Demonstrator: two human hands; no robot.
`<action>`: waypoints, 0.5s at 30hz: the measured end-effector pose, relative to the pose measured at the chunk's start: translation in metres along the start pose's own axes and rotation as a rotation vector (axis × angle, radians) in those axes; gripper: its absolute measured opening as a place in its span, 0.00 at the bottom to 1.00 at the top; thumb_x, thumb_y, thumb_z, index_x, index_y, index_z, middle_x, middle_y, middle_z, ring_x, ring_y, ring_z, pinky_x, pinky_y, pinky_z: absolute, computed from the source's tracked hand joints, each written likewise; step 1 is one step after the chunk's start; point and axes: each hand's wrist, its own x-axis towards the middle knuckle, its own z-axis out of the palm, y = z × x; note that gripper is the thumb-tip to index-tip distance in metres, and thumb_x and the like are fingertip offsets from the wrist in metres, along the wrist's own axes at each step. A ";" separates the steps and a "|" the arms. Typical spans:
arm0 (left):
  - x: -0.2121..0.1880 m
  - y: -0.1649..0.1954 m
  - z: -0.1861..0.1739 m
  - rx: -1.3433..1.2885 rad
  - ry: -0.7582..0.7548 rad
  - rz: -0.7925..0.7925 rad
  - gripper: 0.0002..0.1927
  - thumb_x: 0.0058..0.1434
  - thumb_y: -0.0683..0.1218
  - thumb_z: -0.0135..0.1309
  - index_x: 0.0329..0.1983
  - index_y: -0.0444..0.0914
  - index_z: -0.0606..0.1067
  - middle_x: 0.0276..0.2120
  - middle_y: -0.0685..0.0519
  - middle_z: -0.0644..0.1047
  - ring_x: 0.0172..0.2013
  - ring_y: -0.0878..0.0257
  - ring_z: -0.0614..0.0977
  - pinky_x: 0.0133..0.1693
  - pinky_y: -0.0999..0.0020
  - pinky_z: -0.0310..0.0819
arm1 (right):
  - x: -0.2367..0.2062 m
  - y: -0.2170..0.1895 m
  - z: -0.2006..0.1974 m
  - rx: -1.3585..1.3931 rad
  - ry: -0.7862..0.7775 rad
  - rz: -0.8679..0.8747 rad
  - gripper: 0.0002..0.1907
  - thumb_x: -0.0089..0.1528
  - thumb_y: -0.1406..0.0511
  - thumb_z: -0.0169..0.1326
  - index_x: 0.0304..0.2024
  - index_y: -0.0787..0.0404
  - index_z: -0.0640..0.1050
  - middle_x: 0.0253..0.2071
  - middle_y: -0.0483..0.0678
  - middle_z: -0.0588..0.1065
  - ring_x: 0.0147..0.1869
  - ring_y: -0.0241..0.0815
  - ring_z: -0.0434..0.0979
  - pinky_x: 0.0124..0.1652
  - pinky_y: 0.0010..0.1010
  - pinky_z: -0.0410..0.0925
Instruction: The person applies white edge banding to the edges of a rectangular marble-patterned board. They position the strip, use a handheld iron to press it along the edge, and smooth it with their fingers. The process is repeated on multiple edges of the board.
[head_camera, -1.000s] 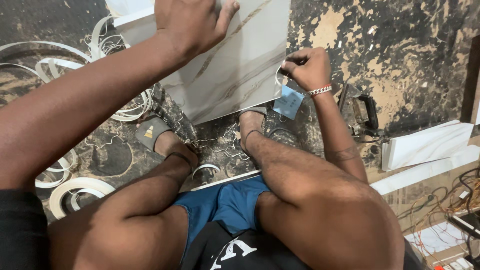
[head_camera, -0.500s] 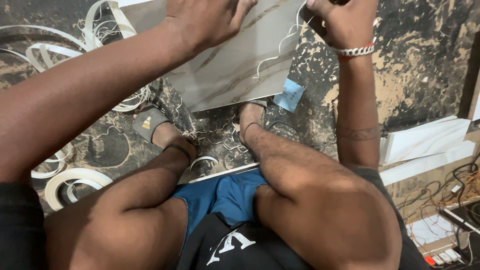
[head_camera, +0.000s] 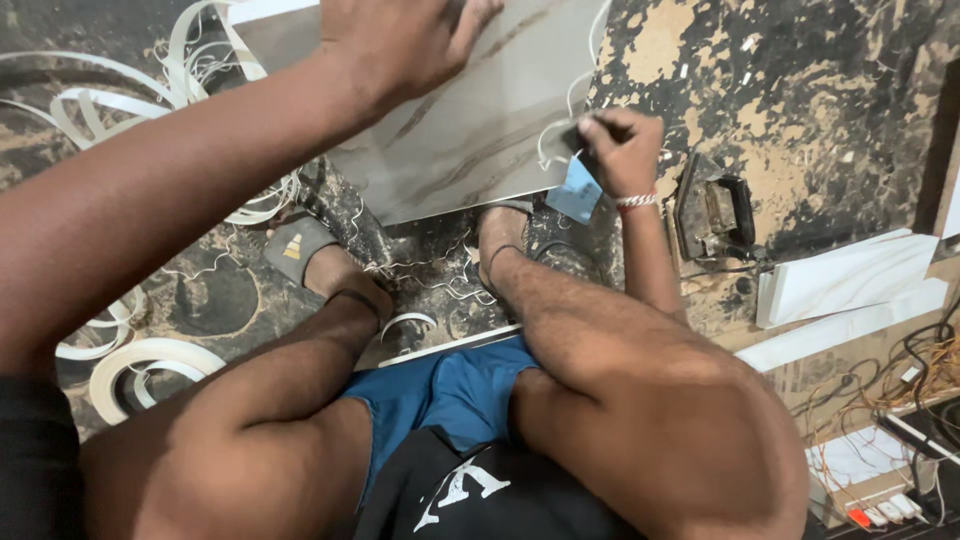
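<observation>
Half a second back the right hand (head_camera: 620, 150) was raised near the top of the view; now it sits lower along the right edge of the grey marble-patterned board (head_camera: 470, 120), nearer the feet, and the camera has tipped so that more of the littered floor shows on the right. Its fingers are curled shut around a small dark tool that is mostly hidden — what kind I cannot tell — and a thin white strip (head_camera: 565, 125) curls away from the board's edge right at the fist, so the tool seems to be working that edge. A light blue scrap (head_camera: 577, 190) hangs just below the fist, touching the board's corner. The left hand (head_camera: 405, 40) lies flat on the board's face, fingers spread and pressed down, the arm stretched long across the view; that looks like bracing, to keep the panel from shifting under the pull at its edge. The board rests tilted over the person's feet, its lower edge touching the right foot (head_camera: 500, 235), while the left foot in a grey sandal (head_camera: 295, 245) stands just beside its lower left corner. The right wrist, with a beaded bracelet (head_camera: 636, 201), is bent inward and the forearm runs up from the knee. White curled trimmings (head_camera: 140, 355) lie on the floor to the left, and a dark iron (head_camera: 715, 205) sits to the right of the fist.
</observation>
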 end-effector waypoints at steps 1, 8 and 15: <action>0.001 0.002 0.002 0.009 -0.012 0.001 0.20 0.75 0.58 0.54 0.36 0.40 0.83 0.16 0.46 0.76 0.13 0.52 0.76 0.13 0.59 0.67 | 0.010 -0.008 -0.004 0.100 0.014 0.017 0.06 0.60 0.69 0.66 0.37 0.67 0.85 0.33 0.48 0.82 0.35 0.33 0.80 0.39 0.24 0.73; 0.020 0.019 -0.005 -0.169 0.031 0.014 0.22 0.74 0.55 0.55 0.35 0.31 0.75 0.25 0.41 0.76 0.25 0.48 0.79 0.28 0.57 0.72 | 0.080 -0.099 -0.030 0.216 0.058 -0.029 0.05 0.60 0.73 0.64 0.36 0.72 0.85 0.31 0.49 0.81 0.32 0.35 0.79 0.35 0.25 0.72; 0.028 0.023 -0.038 0.021 0.032 0.007 0.24 0.71 0.59 0.58 0.34 0.34 0.72 0.24 0.43 0.75 0.20 0.50 0.78 0.23 0.57 0.69 | 0.099 -0.125 -0.035 0.143 0.028 -0.152 0.06 0.61 0.74 0.64 0.39 0.73 0.85 0.35 0.49 0.83 0.36 0.34 0.82 0.39 0.24 0.75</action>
